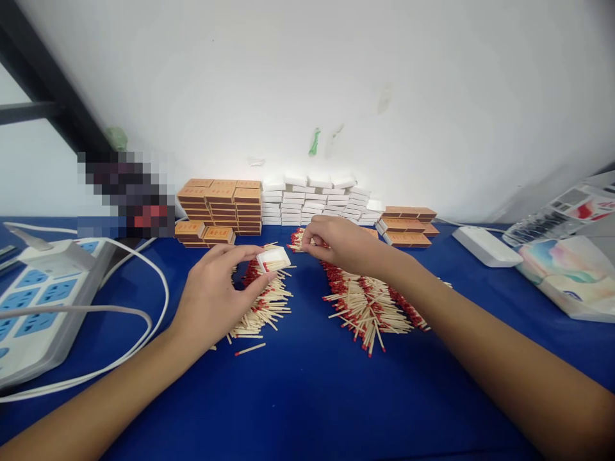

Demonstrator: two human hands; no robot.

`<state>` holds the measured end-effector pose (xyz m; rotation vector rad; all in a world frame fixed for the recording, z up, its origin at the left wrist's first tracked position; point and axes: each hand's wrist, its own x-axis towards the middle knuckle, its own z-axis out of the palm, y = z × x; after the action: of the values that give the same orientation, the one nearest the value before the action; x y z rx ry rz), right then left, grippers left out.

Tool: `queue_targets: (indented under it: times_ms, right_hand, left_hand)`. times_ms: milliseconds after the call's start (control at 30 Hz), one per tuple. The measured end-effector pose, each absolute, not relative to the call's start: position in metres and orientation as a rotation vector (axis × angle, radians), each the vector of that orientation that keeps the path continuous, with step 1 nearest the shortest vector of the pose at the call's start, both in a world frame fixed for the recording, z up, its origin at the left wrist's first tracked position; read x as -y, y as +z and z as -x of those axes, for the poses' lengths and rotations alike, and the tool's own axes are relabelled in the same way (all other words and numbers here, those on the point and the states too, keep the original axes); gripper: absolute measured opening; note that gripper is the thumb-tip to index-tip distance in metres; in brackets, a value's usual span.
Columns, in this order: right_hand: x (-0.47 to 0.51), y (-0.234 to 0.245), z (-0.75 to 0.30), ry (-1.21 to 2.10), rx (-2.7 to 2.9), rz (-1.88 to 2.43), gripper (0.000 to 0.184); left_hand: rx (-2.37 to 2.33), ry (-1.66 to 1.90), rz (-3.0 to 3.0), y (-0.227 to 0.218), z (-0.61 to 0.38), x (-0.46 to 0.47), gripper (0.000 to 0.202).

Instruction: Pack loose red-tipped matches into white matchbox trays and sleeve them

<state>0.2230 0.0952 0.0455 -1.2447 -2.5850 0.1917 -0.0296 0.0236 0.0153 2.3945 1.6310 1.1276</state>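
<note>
My left hand [218,288] is closed round a small white matchbox tray [273,258] with matches lying in it, held just above a heap of red-tipped matches [262,304]. My right hand [341,243] pinches a small bundle of matches [298,240] at the far end of a second, larger heap of matches [369,301]. The bundle is a short way right of the tray. Both heaps lie on the blue table cover [307,390].
Stacks of orange matchbox sleeves [223,205] and white inner trays [312,198] line the wall, with more orange sleeves [408,227] to the right. A white power strip [38,301] with cables lies left. A white flat device [485,246] and a tissue pack [571,275] lie right.
</note>
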Motion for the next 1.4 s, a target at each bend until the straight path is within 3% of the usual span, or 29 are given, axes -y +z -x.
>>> queue_targets:
  times_ms: [133, 333, 500, 733, 1400]
  right_hand:
    - [-0.076, 0.059, -0.211, 0.107, 2.645, 1.103, 0.018]
    - [-0.057, 0.058, -0.193, -0.304, 2.855, 1.044, 0.019]
    - [-0.066, 0.059, -0.201, -0.084, 2.687, 1.014, 0.023]
    - [-0.102, 0.033, -0.226, 0.112, 2.632, 1.278, 0.013]
    - [-0.097, 0.026, -0.22, 0.206, 2.678, 1.325, 0.01]
  left_hand:
    - [-1.599, 1.132, -2.399, 0.015, 0.03, -0.023, 0.035]
    - [-1.526, 1.149, -2.43, 0.013, 0.029, -0.021, 0.035]
    - [-1.546, 1.151, -2.42, 0.014, 0.029, -0.022, 0.036]
    - [-1.684, 1.159, -2.331, 0.017, 0.031, -0.023, 0.031]
    - [-1.678, 1.105, -2.359, 0.016, 0.03, -0.023, 0.032]
